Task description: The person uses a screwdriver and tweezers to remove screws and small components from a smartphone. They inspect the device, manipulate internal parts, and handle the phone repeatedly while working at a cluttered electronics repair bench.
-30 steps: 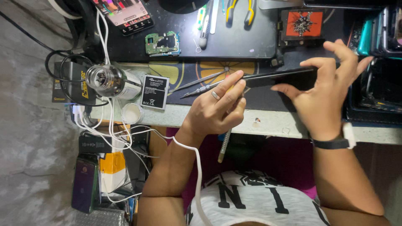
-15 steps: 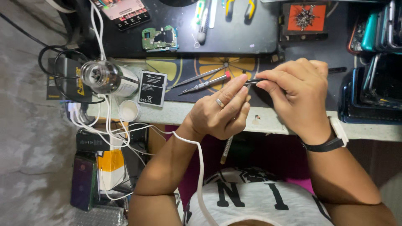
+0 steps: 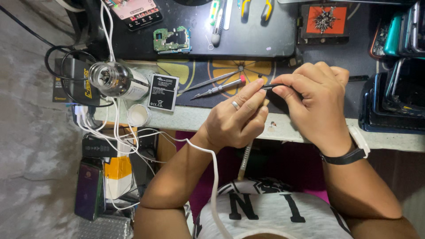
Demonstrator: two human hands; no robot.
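Note:
My right hand [image 3: 316, 104] is closed around a thin black device [image 3: 272, 86], held edge-on above the table's front edge. My left hand [image 3: 234, 119], with a ring on one finger, is curled beside it, its fingertips touching the device's left end. A slim pale tool handle [image 3: 244, 160] runs under my left hand and sticks out below the table edge, apparently gripped in that hand. A metal screwdriver with a red tip [image 3: 219, 90] and tweezers [image 3: 208, 82] lie on the mat just left of my fingers.
On the left stand a black phone battery [image 3: 163, 92], a metal canister [image 3: 113, 79], a small white cap [image 3: 138, 115] and tangled white cables [image 3: 116, 132]. A green circuit board [image 3: 172, 40], pliers [image 3: 254, 6], an orange screw tray [image 3: 325, 20] and stacked phones [image 3: 398, 88] lie further back and right.
My right hand turned the black device from flat to edge-on and closed around it. Both hands came together, my left fingertips now on its end.

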